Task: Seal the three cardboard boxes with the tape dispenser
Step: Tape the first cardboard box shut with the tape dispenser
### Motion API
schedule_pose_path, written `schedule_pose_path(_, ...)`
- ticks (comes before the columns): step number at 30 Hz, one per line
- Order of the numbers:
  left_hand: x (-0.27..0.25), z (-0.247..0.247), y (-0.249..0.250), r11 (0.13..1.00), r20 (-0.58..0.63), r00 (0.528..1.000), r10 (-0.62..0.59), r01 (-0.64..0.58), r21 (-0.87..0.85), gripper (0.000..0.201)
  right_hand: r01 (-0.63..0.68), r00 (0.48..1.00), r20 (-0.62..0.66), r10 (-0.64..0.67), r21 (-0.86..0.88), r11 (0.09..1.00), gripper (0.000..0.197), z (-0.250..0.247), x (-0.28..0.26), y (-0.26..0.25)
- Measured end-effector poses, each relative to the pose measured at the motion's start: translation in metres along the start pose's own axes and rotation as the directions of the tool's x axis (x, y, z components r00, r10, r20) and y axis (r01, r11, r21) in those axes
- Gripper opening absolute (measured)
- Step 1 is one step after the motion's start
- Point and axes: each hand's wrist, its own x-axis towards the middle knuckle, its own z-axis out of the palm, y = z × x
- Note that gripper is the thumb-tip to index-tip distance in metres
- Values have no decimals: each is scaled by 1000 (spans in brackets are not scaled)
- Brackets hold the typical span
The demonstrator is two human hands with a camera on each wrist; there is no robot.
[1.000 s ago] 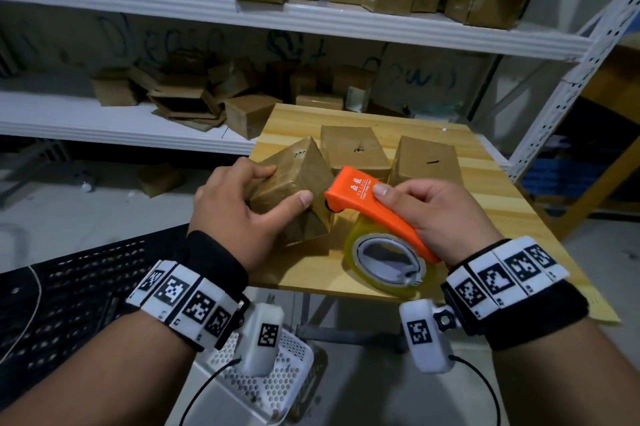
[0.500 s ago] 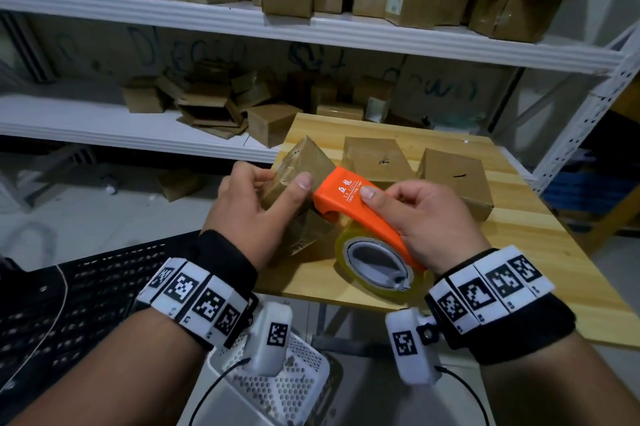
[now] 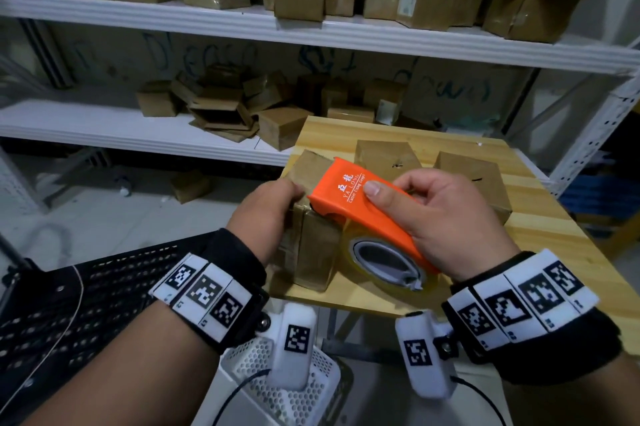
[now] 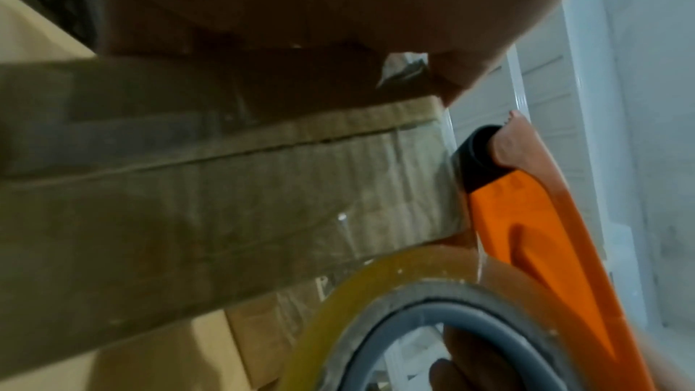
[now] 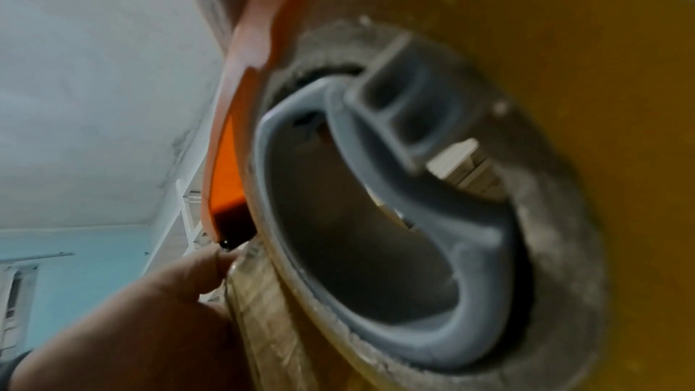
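The left hand (image 3: 266, 214) is gripping the near cardboard box (image 3: 311, 245) at the near left corner of the counter (image 3: 540, 228), fingers curled over its top left edge; half a second ago the thumb was lying across the upper face, and it has now slipped out of the dispenser's way. The right hand (image 3: 440, 214) is wrapped around the orange tape dispenser (image 3: 360, 203), thumb pressing flat on its top, and has carried the nose up from the side of the box onto the top edge. In the left wrist view, clear tape is lying along the side panel, with the black roller sitting right at the corner. This probably means the strip is being taken over the top seam, so the first box is only partly sealed. The two other boxes, the middle box (image 3: 388, 158) and the right box (image 3: 474, 176), are sitting farther back on the counter, apparently waiting their turn.
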Motion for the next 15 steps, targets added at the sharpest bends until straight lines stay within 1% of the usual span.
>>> schedule_pose_path(1,2,0,0,1000,-5,1000,-3,3,-13,24,10,1000,-1,-10,-13,1000,45,1,0,-1)
schedule_pose_path(2,3,1,0,999,3,1000,20,-20,-40,24,11,1000,-4,-11,-26,1000,46,1,-1,-1)
schedule_pose_path(3,6,2,-2,997,5,999,41,-41,-70,31,8,1000,-8,-8,-34,999,47,1,-1,-1)
schedule_pose_path(4,6,4,-2,995,21,999,40,-38,-97,46,3,1000,-13,-4,-39,999,48,2,0,-1)
schedule_pose_path(5,7,5,-3,993,47,999,22,-16,-119,55,0,1000,-17,-1,-43,999,48,2,0,-1)
schedule_pose_path(6,8,6,-4,990,70,998,10,0,-138,57,-4,1000,-22,3,-45,999,49,2,1,-1)
schedule_pose_path(8,8,7,-3,979,72,996,49,-34,-201,47,-15,999,-35,14,-46,999,47,2,1,-2)
schedule_pose_path(10,9,8,-3,972,36,995,97,-87,-216,30,-31,999,-42,30,-37,999,45,1,1,-4)
schedule_pose_path(11,10,9,-4,972,12,994,111,-106,-208,25,-39,998,-44,37,-42,998,44,0,0,-4)
schedule_pose_path(14,8,13,-4,974,-7,993,116,-115,-197,33,-54,998,-47,50,-86,995,44,-5,-1,-7)
schedule_pose_path(15,10,13,-8,975,-13,992,124,-125,-184,31,-61,998,-40,57,-102,993,43,-7,-2,-9)
